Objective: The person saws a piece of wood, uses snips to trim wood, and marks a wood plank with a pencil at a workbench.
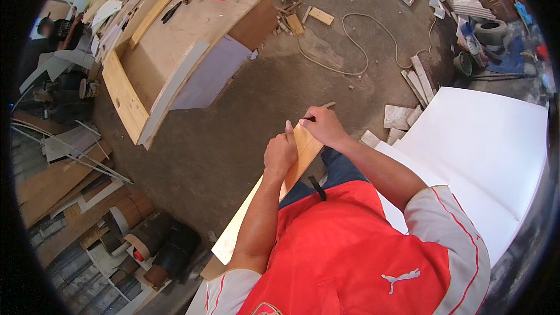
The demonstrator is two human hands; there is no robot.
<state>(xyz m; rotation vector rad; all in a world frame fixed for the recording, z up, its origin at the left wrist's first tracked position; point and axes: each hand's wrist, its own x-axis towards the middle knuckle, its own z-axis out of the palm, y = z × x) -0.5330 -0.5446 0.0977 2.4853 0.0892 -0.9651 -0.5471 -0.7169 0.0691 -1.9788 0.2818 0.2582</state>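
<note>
A long pale pine board (301, 154) runs slantwise from beside my left elbow up to both hands. My left hand (281, 153) is closed on the board's edge near its far end, thumb pointing up. At that same end my right hand (324, 127) is closed, fingers curled in and thumb on the wood. A thin light tip (329, 104) sticks out just beyond the right hand. Whether it belongs to something in that hand is hidden by the fingers.
A wooden workbench (192, 35) with hammer, pliers and wood strips stands ahead left. Large white panels (478, 151) lie at my right. A cord (364, 52) loops over the floor near wood scraps (398, 116). Rolls and offcuts (169, 245) crowd the left. A person (61, 29) is far left.
</note>
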